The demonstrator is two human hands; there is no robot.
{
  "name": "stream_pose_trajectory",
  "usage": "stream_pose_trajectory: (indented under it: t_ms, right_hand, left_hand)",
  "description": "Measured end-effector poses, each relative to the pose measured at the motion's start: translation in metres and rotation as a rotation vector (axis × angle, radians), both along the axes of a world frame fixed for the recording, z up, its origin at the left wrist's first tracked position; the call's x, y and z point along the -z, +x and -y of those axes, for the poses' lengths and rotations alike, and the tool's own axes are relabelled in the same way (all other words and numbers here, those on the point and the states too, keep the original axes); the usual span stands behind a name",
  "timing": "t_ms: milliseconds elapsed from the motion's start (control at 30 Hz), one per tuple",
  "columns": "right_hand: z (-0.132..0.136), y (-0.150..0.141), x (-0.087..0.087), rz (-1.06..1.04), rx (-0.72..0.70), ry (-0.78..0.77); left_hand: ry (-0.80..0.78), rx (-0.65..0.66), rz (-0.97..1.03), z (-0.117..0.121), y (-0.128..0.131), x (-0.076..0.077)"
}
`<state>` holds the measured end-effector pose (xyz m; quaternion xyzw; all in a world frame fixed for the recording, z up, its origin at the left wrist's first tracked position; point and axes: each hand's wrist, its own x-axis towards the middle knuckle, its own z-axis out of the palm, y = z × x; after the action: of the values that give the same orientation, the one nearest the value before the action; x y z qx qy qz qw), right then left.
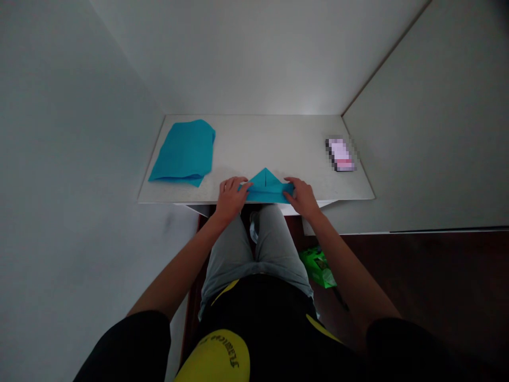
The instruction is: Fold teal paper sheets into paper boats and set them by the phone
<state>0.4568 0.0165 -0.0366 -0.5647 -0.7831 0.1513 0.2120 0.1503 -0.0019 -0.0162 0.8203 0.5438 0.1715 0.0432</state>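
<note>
A folded blue paper piece (265, 189) lies at the front edge of the white desk (274, 139), its peak pointing away from me. My left hand (233, 199) presses on its left end, with fingers resting on the paper. My right hand (301, 198) holds its right end the same way. Farther left on the desk lies a loose, folded blue cloth or paper sheet (184, 153), which neither hand touches.
A smartphone (341, 154), blurred out, lies at the desk's right side. White walls close in the desk on three sides. Below the front edge are my grey-clad knees, and a green bag (318, 268) sits on the dark floor.
</note>
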Motion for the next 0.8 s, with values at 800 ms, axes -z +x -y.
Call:
stream_pose_trajectory:
  t_ms: [800]
  right_hand:
    - [-0.033, -0.024, -0.035, 0.227, -0.221, -0.091]
  left_hand:
    - [-0.239, 0.189, -0.073, -0.047, 0.010, -0.018]
